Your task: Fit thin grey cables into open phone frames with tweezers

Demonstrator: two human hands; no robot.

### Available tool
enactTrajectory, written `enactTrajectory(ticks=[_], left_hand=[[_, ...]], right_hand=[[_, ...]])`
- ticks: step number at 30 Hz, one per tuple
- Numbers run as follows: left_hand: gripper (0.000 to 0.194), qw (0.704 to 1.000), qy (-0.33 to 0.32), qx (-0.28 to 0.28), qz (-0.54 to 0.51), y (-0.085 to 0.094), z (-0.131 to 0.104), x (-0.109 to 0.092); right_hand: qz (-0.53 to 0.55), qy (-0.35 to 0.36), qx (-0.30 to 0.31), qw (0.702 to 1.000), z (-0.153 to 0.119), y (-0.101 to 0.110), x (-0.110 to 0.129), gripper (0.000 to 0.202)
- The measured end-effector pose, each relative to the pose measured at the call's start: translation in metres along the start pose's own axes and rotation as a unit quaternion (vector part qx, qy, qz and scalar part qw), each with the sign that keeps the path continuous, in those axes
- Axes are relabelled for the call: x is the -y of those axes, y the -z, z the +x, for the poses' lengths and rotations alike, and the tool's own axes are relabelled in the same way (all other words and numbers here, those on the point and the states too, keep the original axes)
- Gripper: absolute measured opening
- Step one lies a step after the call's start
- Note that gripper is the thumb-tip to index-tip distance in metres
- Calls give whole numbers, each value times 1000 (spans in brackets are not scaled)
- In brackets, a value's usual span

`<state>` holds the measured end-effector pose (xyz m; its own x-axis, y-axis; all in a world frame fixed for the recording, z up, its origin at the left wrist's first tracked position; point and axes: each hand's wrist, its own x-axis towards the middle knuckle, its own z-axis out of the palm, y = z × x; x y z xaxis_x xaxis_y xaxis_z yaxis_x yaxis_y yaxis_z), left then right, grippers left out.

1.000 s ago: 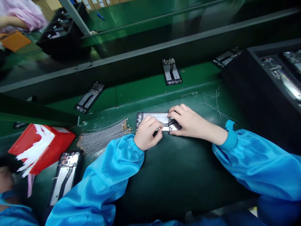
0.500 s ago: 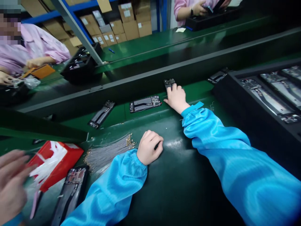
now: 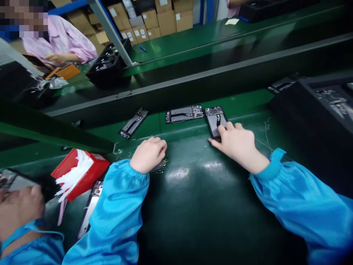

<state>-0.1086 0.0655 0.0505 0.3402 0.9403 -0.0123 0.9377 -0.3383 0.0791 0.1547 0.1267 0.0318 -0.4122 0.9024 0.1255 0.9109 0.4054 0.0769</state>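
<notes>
My right hand (image 3: 238, 145) grips the near end of an opened phone (image 3: 214, 117), thumb at its lower left edge and fingers over its right side. The phone's circuit board and black flex cable show. My left hand (image 3: 149, 154) is closed, fingers curled, above a bundle of thin grey cables (image 3: 160, 166) that hand and sleeve mostly cover; whether it pinches a cable is hidden. Just left of the gripped phone lies another opened phone (image 3: 183, 114) on the green ledge, and a tilted opened phone (image 3: 134, 123) is farther left.
A co-worker's hand (image 3: 23, 206) is at the left edge by another phone. A red box (image 3: 97, 165) with white strips and pink-handled tool (image 3: 62, 211) stand near it. A black tray (image 3: 309, 106) of phones fills the right. Behind the divider, a person in pink works.
My right hand has drawn the phone from the divider toward me. My left hand has moved left and away from me, over the cables. The camera view has shifted left.
</notes>
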Motion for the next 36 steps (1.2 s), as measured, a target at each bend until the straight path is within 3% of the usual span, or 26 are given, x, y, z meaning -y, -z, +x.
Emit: enactTrajectory(ticks=[4,9,11,15,17,21,24,26,28,31,36], left_hand=[[6,996,14,85,39,9,-4,-2],[4,987,6,138,82,4,0,-23],[4,984,14,148,95,1,1,-25],[5,984,4,146,98,-4,2,-22],[8,989,-9,121,85,-7,4,-25],[13,999,-37,8,-8,-22,10,-42],[15,993,-46,-45,-97,-39,14,-55],[13,986,-47,-71,-140,-46,14,-58],[13,979,-49,-93,-174,-51,11,-56],[18,969,-45,-119,-213,-52,4,-53],[14,957,-5,-158,-244,-56,-2,-54]], right_hand=[[9,110,35,993,-42,4,25,33],[47,259,25,964,-59,-1,51,6],[61,287,6,956,-58,-6,56,3],[83,275,12,958,-50,-12,58,5],[93,266,27,959,-46,-12,56,6],[111,232,57,965,-40,-8,47,15],[207,204,39,956,-33,-5,36,6],[332,179,-3,926,-28,-4,30,4],[458,138,-35,878,-22,-3,26,10],[568,92,-25,818,-17,-5,26,14],[614,102,11,782,-15,-15,37,10]])
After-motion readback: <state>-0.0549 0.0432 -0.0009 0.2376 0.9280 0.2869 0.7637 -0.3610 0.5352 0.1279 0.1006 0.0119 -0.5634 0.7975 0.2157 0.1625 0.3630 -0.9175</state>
